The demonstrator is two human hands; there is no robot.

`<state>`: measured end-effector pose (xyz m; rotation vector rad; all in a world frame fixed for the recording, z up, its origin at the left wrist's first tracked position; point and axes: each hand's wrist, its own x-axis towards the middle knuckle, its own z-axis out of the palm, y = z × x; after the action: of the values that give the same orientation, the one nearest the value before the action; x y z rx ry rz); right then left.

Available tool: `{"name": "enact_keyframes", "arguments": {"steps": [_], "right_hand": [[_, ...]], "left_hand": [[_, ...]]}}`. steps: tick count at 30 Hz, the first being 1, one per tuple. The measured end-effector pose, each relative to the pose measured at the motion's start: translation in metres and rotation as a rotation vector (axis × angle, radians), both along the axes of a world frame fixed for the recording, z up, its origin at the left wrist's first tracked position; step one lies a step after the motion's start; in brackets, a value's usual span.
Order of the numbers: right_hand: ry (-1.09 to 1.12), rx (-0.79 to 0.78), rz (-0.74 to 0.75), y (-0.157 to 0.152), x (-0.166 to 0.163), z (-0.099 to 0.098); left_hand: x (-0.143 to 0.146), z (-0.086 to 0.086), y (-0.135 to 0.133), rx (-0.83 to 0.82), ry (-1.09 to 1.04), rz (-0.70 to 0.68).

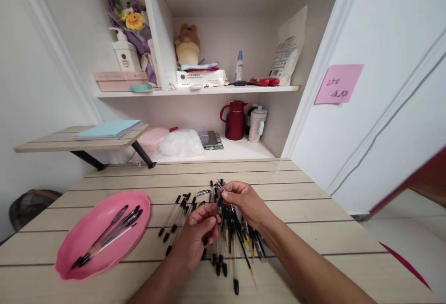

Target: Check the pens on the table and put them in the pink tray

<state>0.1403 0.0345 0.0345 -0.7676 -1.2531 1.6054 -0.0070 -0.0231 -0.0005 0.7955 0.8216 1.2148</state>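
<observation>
Between my two hands a dark pen (219, 205) is held at a slant over the table. My left hand (199, 234) is closed round its lower part. The fingertips of my right hand (245, 201) pinch its upper end, partly hiding it. Beneath both hands lies a heap of pen parts (235, 241): clear barrels with black ends, and thin refills with yellow sections. More clear barrels with black caps (170, 218) lie left of my left hand. A pink scalloped tray (104, 209) at the left holds several pens (111, 234) and a thin white stick-like piece.
The slatted wooden table (313, 267) meets a white shelf unit at the back. A raised wooden stand (52, 141) with blue paper (106, 129) stands at the back left. A red jug (235, 120), a pale cup (257, 125) and a white plastic bag (181, 144) occupy the lower shelf.
</observation>
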Motion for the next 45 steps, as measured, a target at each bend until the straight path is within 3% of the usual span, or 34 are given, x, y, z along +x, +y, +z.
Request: {"name": "enact_keyframes", "arguments": {"steps": [2,7,11,16,22,26,35,38,42,45], "right_hand": [[-0.002,0.007,-0.047,0.000,-0.001,-0.001],[0.053,-0.047,0.070,-0.001,-0.002,0.000],[0.006,-0.025,-0.075,0.000,-0.002,-0.002],[0.042,-0.069,0.066,0.001,0.000,0.000],[-0.013,-0.043,-0.069,0.004,-0.001,-0.005],[-0.031,-0.044,0.029,0.005,0.004,0.000],[-0.196,0.113,0.053,0.012,0.017,0.004],[-0.462,0.255,0.007,0.019,0.031,0.007],[-1.159,0.497,-0.216,0.032,0.048,0.004],[-1.515,0.499,-0.229,0.036,0.049,-0.006]], "left_hand": [[0.000,-0.001,0.001,-0.008,0.005,-0.001],[-0.001,-0.002,0.002,-0.007,-0.001,-0.007],[-0.001,-0.003,0.001,-0.009,0.016,0.002],[0.000,-0.003,0.001,-0.031,0.000,-0.003],[0.000,-0.004,0.002,-0.019,0.032,0.012],[0.000,-0.004,0.002,-0.021,0.017,0.000],[0.003,0.000,-0.001,-0.030,0.038,0.012],[0.002,0.000,0.000,-0.049,0.028,0.012],[0.000,-0.001,0.001,-0.052,0.003,0.010],[0.000,-0.002,0.002,-0.044,-0.005,0.009]]}}
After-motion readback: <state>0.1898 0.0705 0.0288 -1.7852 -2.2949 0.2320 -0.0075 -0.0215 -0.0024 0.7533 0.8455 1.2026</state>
